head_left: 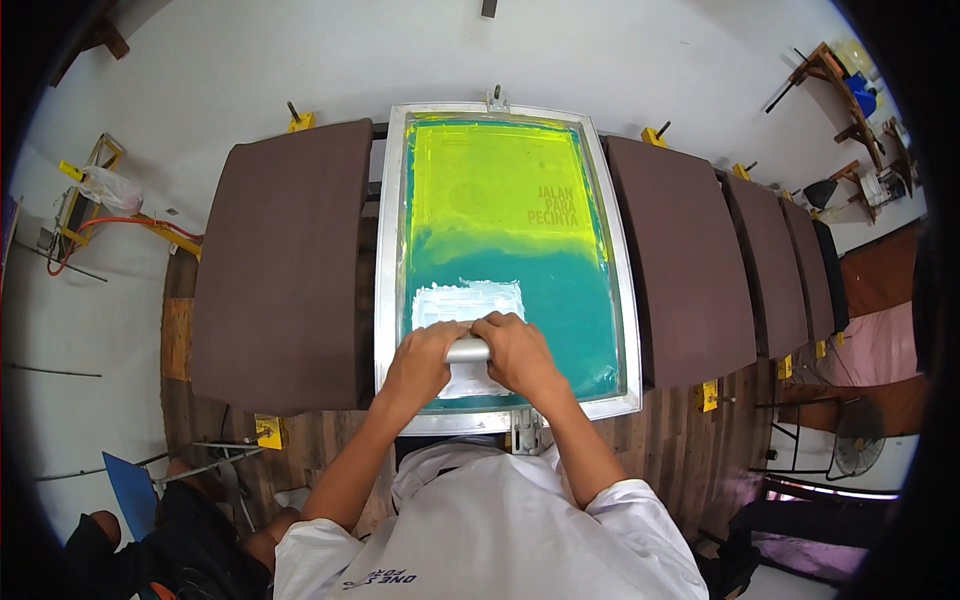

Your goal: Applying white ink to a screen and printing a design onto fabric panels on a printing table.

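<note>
Both of my hands grip a squeegee (pixel 468 350) by its silvery handle, over the near part of a printing screen. My left hand (pixel 425 360) is closed round its left end, and my right hand (pixel 517 352) is closed round the right. White ink (pixel 470 298) lies in a rough-edged patch on the mesh, beyond and below the squeegee. The screen's mesh (pixel 490 180) is yellow-green at the far end and teal nearer me, with lettering and a faint round design. A silver metal frame (pixel 622 320) surrounds it. The squeegee's blade is hidden by my hands.
Brown fabric covers a board (pixel 285 265) to the left and several more (pixel 680 260) on the right. Yellow clamps (pixel 270 432) stick out along the row. A seated person (pixel 190 530) is at lower left. A fan (pixel 860 437) stands at right, and wooden shelves (pixel 835 90) hang far right.
</note>
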`<move>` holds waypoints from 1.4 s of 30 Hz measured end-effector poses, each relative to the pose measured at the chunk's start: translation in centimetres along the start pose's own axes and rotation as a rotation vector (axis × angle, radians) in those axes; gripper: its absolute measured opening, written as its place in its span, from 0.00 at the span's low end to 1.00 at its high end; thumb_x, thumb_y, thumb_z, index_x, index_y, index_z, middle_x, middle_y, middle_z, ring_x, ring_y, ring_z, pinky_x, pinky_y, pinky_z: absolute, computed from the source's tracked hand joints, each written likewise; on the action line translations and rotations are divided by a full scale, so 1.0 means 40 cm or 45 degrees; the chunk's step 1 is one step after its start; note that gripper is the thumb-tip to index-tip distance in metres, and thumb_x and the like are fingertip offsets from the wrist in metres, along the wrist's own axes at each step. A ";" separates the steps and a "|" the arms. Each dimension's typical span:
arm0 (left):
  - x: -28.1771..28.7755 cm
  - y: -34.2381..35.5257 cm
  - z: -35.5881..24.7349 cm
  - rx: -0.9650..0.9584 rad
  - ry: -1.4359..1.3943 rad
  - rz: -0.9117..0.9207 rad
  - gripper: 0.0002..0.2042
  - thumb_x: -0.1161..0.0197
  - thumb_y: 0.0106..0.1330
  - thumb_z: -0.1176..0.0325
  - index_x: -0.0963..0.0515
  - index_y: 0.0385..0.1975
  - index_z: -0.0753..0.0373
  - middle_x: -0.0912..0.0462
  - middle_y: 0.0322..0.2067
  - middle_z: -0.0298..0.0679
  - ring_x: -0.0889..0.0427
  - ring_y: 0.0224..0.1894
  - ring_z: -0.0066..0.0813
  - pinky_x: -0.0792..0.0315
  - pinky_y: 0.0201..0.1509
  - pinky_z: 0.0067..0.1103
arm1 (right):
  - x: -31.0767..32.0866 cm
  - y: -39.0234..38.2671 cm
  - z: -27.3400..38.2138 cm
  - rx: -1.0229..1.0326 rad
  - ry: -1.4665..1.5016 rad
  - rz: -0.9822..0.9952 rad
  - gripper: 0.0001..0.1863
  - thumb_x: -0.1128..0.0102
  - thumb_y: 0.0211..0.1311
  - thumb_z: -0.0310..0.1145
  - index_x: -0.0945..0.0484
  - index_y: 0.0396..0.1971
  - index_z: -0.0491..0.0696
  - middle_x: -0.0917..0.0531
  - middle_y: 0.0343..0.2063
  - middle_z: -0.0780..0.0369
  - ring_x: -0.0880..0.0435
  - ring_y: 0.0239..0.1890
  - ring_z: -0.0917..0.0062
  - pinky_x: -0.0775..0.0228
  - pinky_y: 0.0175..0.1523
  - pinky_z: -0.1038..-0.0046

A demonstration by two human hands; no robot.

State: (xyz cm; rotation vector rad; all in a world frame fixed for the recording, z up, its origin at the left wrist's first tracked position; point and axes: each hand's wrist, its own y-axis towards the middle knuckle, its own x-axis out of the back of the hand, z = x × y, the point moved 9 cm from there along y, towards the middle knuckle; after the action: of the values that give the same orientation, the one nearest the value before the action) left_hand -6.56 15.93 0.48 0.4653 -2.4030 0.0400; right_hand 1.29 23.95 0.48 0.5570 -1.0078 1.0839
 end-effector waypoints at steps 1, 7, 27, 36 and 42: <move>-0.013 -0.014 0.007 -0.035 0.026 -0.032 0.21 0.45 0.51 0.89 0.21 0.46 0.69 0.19 0.49 0.53 0.21 0.52 0.53 0.27 0.58 0.36 | -0.011 -0.007 -0.004 0.031 0.036 -0.071 0.19 0.40 0.45 0.18 0.20 0.41 0.46 0.19 0.42 0.56 0.21 0.44 0.57 0.23 0.44 0.58; -0.107 -0.207 -0.032 0.041 0.184 0.118 0.31 0.43 0.47 0.90 0.26 0.58 0.67 0.26 0.60 0.53 0.30 0.66 0.49 0.36 0.67 0.39 | -0.093 -0.204 0.032 0.022 0.140 -0.045 0.24 0.39 0.43 0.18 0.23 0.46 0.46 0.23 0.49 0.56 0.25 0.53 0.57 0.28 0.49 0.58; -0.090 -0.222 -0.023 -0.010 0.178 0.138 0.28 0.43 0.48 0.89 0.26 0.54 0.68 0.26 0.57 0.57 0.29 0.63 0.52 0.33 0.64 0.40 | -0.099 -0.205 0.060 -0.101 0.063 -0.022 0.24 0.36 0.40 0.20 0.23 0.44 0.50 0.24 0.50 0.54 0.24 0.52 0.57 0.28 0.47 0.56; -0.032 -0.066 -0.004 -0.164 0.000 -0.052 0.19 0.43 0.51 0.84 0.22 0.46 0.67 0.17 0.37 0.52 0.19 0.43 0.53 0.27 0.51 0.40 | -0.002 -0.085 0.033 -0.140 -0.130 -0.057 0.24 0.38 0.40 0.19 0.18 0.43 0.52 0.16 0.42 0.58 0.18 0.44 0.57 0.24 0.46 0.58; -0.082 0.045 0.058 -0.098 0.006 0.024 0.15 0.44 0.53 0.83 0.19 0.41 0.66 0.16 0.33 0.53 0.17 0.40 0.53 0.25 0.46 0.41 | 0.003 -0.017 -0.050 -0.197 -0.014 -0.082 0.22 0.40 0.42 0.19 0.20 0.42 0.50 0.17 0.38 0.55 0.19 0.43 0.54 0.24 0.47 0.58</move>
State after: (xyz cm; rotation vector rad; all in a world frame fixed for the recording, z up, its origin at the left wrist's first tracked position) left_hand -6.29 18.32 -3.20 0.4068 -2.3950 -0.0427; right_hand 2.72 25.31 -0.30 0.4676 -1.0664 0.9377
